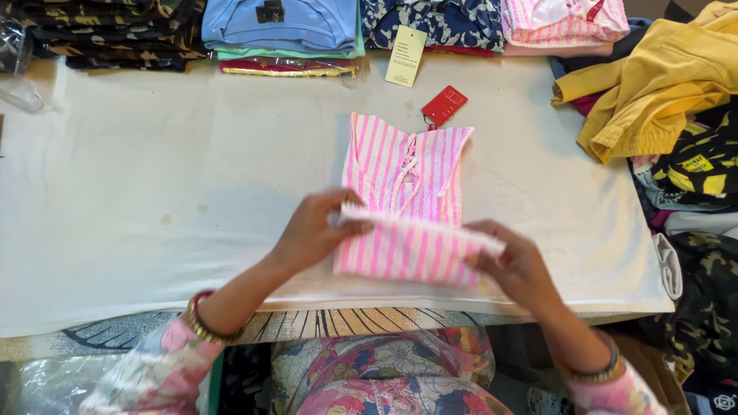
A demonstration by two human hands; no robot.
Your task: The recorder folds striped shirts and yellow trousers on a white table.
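While we lean over the white table [154, 192], a pink striped top [406, 184] lies flat near its front edge, neckline pointing away from us. We have its lower hem folded up toward the middle. Beyond it, folded stacks [280, 31] line the far edge, and a yellow garment [653, 84] heaps at the right. Our left hand [311, 230] pinches the fold's left corner between thumb and fingers; our right hand [519, 265] pinches its right corner. A red tag [444, 105] lies by the collar.
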